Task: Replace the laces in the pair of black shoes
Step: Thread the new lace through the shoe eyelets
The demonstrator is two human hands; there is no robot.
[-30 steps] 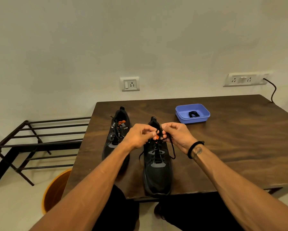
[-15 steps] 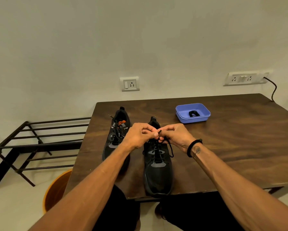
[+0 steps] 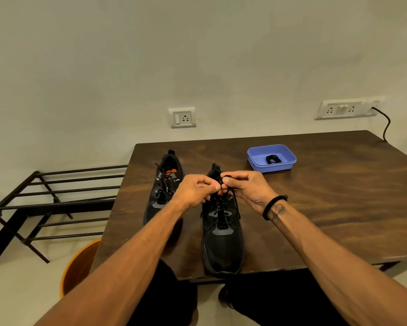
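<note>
Two black shoes stand side by side on the dark wooden table (image 3: 327, 208), toes toward me. The right shoe (image 3: 221, 243) is nearer; its black lace (image 3: 236, 203) is pinched over the tongue by my left hand (image 3: 195, 190) and my right hand (image 3: 247, 188), fingertips meeting, a loop hanging down the shoe's right side. The left shoe (image 3: 163, 191) lies farther back with loose black laces and an orange patch inside, partly behind my left hand. A blue tray (image 3: 254, 158) at the back holds a coiled black lace (image 3: 272, 159).
The table's front edge is just under the right shoe's toe. A black metal rack (image 3: 56, 198) stands left of the table, an orange bucket (image 3: 77, 267) beside its near-left corner. Wall sockets and a black cable (image 3: 386, 123) are behind.
Both hands have stayed at the right shoe's tongue and drawn closer together. The hanging lace loop on the right has shortened and the orange bit between the fingers is no longer visible.
</note>
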